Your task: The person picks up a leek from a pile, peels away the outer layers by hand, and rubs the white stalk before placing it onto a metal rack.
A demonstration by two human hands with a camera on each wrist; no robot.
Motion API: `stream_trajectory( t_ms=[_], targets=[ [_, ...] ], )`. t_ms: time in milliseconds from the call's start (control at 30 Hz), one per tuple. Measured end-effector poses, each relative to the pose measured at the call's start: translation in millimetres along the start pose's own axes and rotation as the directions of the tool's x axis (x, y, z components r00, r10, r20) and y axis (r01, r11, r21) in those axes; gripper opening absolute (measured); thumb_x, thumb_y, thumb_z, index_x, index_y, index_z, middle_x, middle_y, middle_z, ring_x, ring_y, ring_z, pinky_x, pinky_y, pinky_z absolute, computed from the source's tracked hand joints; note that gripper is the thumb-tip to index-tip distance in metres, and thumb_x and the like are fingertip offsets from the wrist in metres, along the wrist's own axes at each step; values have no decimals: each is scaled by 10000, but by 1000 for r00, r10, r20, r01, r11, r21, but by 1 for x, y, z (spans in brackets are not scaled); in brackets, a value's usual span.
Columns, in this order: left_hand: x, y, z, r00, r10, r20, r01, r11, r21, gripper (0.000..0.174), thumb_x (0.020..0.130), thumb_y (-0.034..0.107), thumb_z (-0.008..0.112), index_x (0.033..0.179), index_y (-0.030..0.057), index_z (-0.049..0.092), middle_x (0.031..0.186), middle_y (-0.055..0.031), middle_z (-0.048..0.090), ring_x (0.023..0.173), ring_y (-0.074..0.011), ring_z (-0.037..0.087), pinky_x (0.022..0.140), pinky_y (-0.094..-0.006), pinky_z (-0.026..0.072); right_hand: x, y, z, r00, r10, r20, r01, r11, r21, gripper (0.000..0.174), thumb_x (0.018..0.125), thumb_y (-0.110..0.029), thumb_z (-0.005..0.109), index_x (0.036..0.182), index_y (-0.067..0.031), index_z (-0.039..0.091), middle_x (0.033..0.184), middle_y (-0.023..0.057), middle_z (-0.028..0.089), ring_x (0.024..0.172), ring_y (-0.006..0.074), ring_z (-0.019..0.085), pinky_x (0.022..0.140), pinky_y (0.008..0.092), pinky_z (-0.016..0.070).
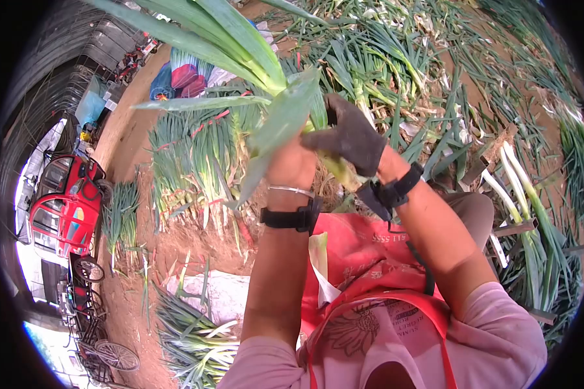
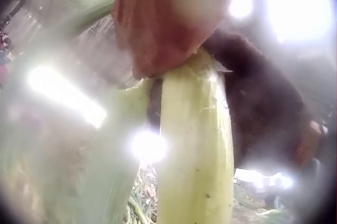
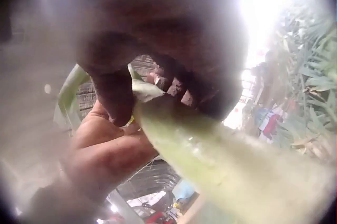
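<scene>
Head view: leek (image 1: 274,76) held up beyond the apron (image 1: 360,243), left hand (image 1: 292,165) and gloved right hand (image 1: 353,136) both gripping its stem (image 2: 195,145). Probably light; stem firm, slick; leaves (image 1: 240,40) likely tear. Grab stem.

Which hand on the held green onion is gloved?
The right hand, covered by a dark glove. The left hand, holding the same green onion, is bare, with a bangle at its wrist.
</scene>
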State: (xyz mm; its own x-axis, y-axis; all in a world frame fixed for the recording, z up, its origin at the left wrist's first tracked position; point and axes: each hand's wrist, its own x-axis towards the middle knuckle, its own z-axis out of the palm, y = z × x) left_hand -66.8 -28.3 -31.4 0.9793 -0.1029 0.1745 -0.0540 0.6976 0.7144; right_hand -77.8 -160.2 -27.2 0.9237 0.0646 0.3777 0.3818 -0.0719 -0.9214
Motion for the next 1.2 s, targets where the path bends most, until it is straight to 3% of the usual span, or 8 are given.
stream_trajectory(
  t_ms=[400, 500, 567, 633, 800, 900, 967, 1200],
  targets=[
    [8, -4, -9, 953, 52, -299, 8, 981, 195, 255, 866, 75, 637, 1068, -43, 537, 1001, -132, 617, 849, -209, 630, 690, -311, 549, -28, -6, 32, 981, -194, -23, 156, 849, -505, 303, 758, -165, 591, 1014, -9, 544, 841, 200, 620, 817, 399, 598, 742, 474, 476],
    [21, 27, -28, 939, 173, -296, -89, 957, 275, 245, 881, 78, 627, 1069, -36, 518, 947, -114, 596, 847, -219, 627, 752, -332, 543, -99, 23, 6, 951, -31, 307, 199, 822, -534, 375, 726, -216, 631, 1053, -47, 561, 957, 189, 606, 878, 391, 585, 772, 473, 476],
    [43, 52, -56, 902, 295, -316, -248, 952, 181, 222, 893, 77, 613, 1080, -6, 527, 979, -103, 584, 892, -224, 622, 821, -374, 532, -148, 48, -25, 787, 311, 533, 103, 786, -610, 473, 708, -250, 645, 1140, -71, 571, 1012, 196, 628, 928, 387, 606, 825, 463, 482],
    [44, 73, -68, 920, 280, -275, -254, 959, 126, 228, 899, 102, 609, 1075, -14, 522, 987, -107, 584, 901, -228, 619, 828, -386, 525, -168, 64, -49, 277, 753, 597, 246, 545, -802, 540, 707, -279, 655, 1194, -67, 558, 1067, 212, 629, 975, 378, 612, 858, 440, 481],
    [39, 81, -47, 964, 217, -154, -226, 973, -42, 197, 928, 136, 574, 1069, 9, 522, 990, -100, 577, 1011, -256, 588, 996, -452, 436, -120, 9, -52, 988, 74, 138, 30, 774, -632, 507, 746, -214, 716, 1185, -43, 530, 1065, 172, 576, 951, 365, 554, 843, 442, 447],
    [35, 70, -19, 962, 217, -166, -226, 974, -37, 186, 942, 136, 548, 1063, 0, 513, 1017, -121, 583, 1041, -255, 580, 998, -429, 437, -80, 8, -24, 940, -341, 21, 250, 646, -722, 559, 751, -288, 715, 1221, -60, 517, 1119, 194, 559, 1020, 383, 520, 900, 443, 415],
    [24, 58, 0, 961, 246, -124, -235, 967, 101, 198, 950, 150, 534, 1069, -3, 498, 1020, -136, 590, 1025, -253, 592, 962, -409, 462, -68, 32, -18, 989, 58, 136, 19, 861, -508, 535, 786, -307, 689, 1225, -57, 515, 1093, 216, 577, 1005, 390, 548, 882, 436, 440],
    [6, 32, 8, 968, 248, 32, -214, 755, 619, 349, 980, 239, 452, 872, -61, 596, 842, -146, 640, 770, -158, 610, 692, -316, 487, -91, 35, -6, 994, 3, 112, 18, 983, -182, 457, 838, -256, 642, 1191, 14, 534, 1116, 216, 581, 1044, 363, 558, 905, 408, 437]
  ],
)
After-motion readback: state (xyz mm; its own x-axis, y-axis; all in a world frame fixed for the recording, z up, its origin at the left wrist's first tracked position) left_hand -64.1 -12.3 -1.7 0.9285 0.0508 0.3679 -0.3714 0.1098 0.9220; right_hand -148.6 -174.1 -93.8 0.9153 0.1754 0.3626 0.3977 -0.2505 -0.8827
